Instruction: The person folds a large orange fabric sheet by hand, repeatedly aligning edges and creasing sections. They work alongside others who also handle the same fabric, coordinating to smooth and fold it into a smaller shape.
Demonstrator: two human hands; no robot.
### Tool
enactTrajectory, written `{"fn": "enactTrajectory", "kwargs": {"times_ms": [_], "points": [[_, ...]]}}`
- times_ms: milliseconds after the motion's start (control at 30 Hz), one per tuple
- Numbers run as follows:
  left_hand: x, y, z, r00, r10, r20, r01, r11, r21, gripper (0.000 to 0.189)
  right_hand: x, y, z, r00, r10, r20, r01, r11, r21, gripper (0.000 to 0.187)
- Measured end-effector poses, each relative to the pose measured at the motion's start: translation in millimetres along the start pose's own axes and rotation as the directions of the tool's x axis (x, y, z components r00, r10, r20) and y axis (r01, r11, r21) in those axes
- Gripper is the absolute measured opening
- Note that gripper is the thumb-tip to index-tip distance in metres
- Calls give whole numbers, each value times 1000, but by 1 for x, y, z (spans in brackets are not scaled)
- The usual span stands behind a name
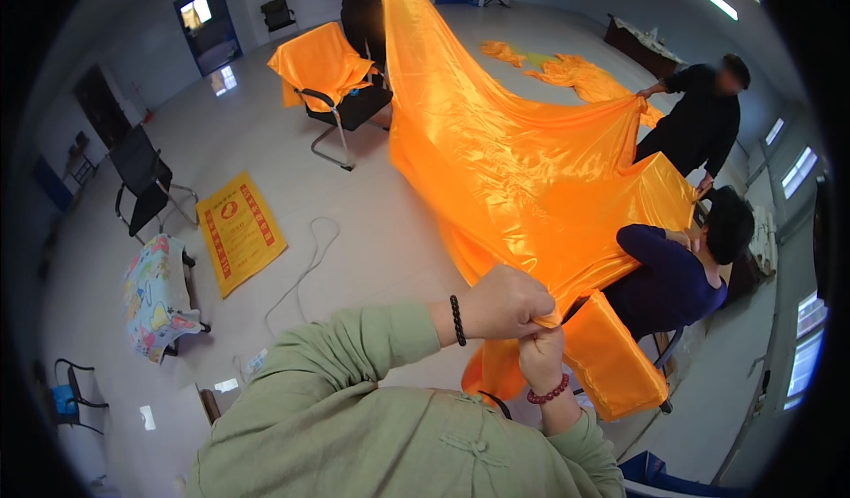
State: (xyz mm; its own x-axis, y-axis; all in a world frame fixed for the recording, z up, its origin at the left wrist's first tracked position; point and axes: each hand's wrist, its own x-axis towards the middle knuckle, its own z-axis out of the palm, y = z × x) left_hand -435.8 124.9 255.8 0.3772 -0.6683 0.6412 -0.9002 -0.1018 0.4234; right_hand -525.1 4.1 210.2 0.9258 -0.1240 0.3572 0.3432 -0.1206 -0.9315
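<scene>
A large sheet of shiny orange satin cloth (491, 146) is stretched out in the air before me. My left hand (508, 302), with a dark beaded bracelet at the wrist, is closed on a gathered corner of it. Right below, my right hand (541, 355), wearing a red beaded bracelet, grips the same bunched edge; the two fists touch. A bit of cloth sticks out between my fingers. One person (364, 20) in dark clothes holds up the far corner. Another person (697, 113) in black holds the right side with both hands.
A seated person (664, 279) in dark blue sits beside the cloth. An orange-covered chair back (614, 358) stands close to my right hand. Orange cloth drapes a black chair (348, 106). A yellow printed sack (242, 232) and a loose cable (309, 269) lie on the floor.
</scene>
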Motion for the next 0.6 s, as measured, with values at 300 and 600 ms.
{"fn": "enactTrajectory", "kwargs": {"times_ms": [300, 600], "points": [[-23, -31, 11, 945, -279, 168, 316, 912, -263, 24, 10, -17, -51, 997, 35, -64, -25, 987, 157, 16], [-67, -152, 51, 812, -578, -78, 552, 805, -219, 24, 47, -50, -59, 953, -10, -304, 128, 920, 371, 18]]}}
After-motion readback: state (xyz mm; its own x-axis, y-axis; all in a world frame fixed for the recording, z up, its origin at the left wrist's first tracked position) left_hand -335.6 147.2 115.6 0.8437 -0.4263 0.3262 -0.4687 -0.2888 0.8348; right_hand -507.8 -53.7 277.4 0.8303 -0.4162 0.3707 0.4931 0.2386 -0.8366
